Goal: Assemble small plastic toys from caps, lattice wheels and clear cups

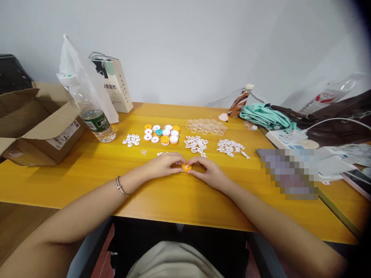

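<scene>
orange disc: the small orange disc (186,168) was at the near-middle of the wooden table (162,199), straight ahead of the wearer; every place below was told from it. whether it touched the tabletop could not be told.
white centre piece: a small pale piece (187,166) showed at the middle of the orange disc, too small to make out fully.
left hand: the left hand (165,165) was at the disc's left, thumb and fingertips pinching that edge.
right hand: the right hand (210,174) was at the disc's right, thumb and fingers pinching the opposite edge.
line between hands: the disc lay directly between the two sets of fingertips; neither hand was nearer, since both touched it. being round, it showed no clear long axis.
coloured wheels: orange, white and teal wheel-like parts (160,132) sat in a group beyond the disc, to its left.
stemmed white pieces: these (131,140) lay farther left of the disc, slightly beyond it.
openwork white pieces: one pile (196,145) lay just beyond the disc, another (230,147) beyond and to its right.
clear round cups: rows of them (206,126) stood beyond the disc, behind the nearer openwork pile.
</scene>
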`<action>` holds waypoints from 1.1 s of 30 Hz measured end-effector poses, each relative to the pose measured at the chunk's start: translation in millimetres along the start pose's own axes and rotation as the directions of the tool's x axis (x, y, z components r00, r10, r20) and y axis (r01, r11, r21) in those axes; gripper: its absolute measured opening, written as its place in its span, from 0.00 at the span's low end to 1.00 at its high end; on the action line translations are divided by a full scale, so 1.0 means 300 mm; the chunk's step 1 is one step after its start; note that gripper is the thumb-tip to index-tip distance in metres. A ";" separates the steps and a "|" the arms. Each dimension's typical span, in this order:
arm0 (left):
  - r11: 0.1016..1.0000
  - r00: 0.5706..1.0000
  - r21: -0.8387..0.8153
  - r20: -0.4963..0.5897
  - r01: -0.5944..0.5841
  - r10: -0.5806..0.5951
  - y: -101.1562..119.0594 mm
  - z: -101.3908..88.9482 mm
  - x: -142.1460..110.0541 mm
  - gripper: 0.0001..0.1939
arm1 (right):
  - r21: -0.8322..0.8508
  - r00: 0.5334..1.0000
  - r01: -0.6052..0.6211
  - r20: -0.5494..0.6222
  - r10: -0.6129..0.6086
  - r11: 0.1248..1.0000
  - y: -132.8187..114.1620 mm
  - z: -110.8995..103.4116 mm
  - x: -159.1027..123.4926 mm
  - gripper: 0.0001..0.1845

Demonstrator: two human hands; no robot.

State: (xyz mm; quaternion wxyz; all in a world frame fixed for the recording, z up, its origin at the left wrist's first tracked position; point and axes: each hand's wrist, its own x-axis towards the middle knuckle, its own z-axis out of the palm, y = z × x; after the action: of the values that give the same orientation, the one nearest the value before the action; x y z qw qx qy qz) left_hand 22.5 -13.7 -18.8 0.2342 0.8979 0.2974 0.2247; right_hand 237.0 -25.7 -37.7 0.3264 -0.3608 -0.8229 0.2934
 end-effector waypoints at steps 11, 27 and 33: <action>0.997 0.998 -0.039 0.014 -0.068 0.069 -0.020 0.001 0.006 0.10 | -0.034 0.996 -0.047 -0.073 0.044 0.998 0.003 0.013 -0.003 0.08; 0.990 0.990 -0.004 0.007 -0.143 0.143 -0.032 0.005 0.004 0.11 | -0.069 0.996 0.010 -0.085 -0.016 0.998 0.006 0.014 -0.006 0.06; 0.978 0.983 0.093 0.018 -0.184 0.183 -0.032 0.006 0.000 0.12 | -0.148 0.994 0.082 -0.057 -0.091 0.986 0.006 0.014 -0.006 0.07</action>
State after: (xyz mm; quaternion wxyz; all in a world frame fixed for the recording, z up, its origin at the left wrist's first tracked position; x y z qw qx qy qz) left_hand 19.4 -7.3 -25.5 0.1710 0.9326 0.2224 0.2269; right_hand 235.4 -27.1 -42.3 0.3374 -0.3567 -0.8463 0.2066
